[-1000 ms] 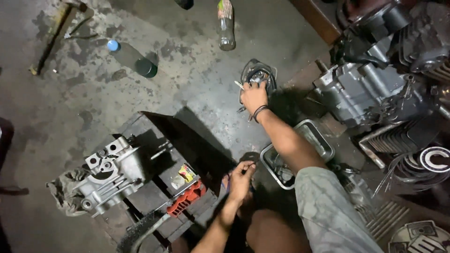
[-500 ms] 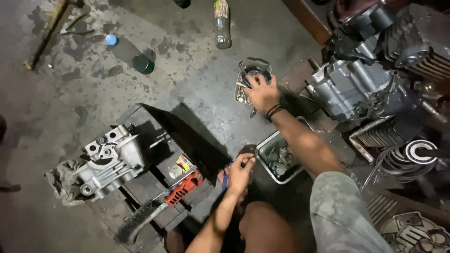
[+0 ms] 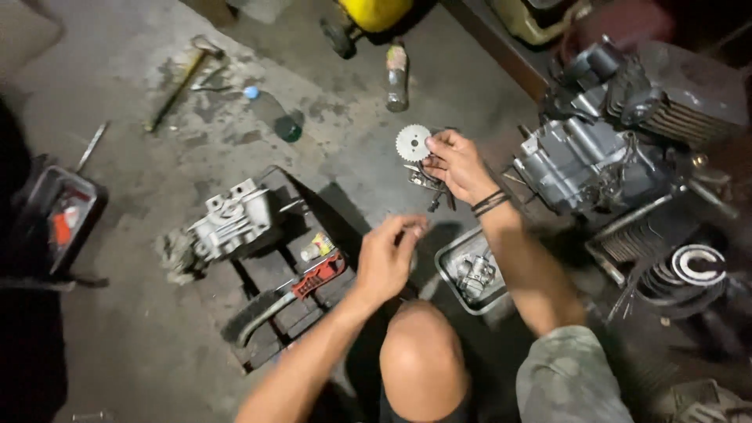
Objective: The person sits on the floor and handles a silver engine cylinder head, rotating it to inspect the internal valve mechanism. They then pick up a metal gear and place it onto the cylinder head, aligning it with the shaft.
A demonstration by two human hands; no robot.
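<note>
My right hand (image 3: 458,164) is raised over the concrete floor and grips a round toothed sprocket (image 3: 413,142) with a dark chain (image 3: 429,182) dangling under it. My left hand (image 3: 388,258) hovers lower, above my bare knee (image 3: 423,352), with fingertips pinched together; whether something small is between them is too small to tell. Just right of that hand lies a metal tray (image 3: 449,276) holding small engine parts.
A grey cylinder head (image 3: 231,223) sits on a dark wooden pallet (image 3: 270,274) beside a red-handled tool (image 3: 305,283). An engine block (image 3: 583,160) stands at right. Bottles (image 3: 397,74), a hammer (image 3: 180,78) and a black bin (image 3: 59,219) lie around.
My right hand has lifted off the floor, bringing up the sprocket and chain. My left hand rose toward it. The view shifted, showing more of the floor at left.
</note>
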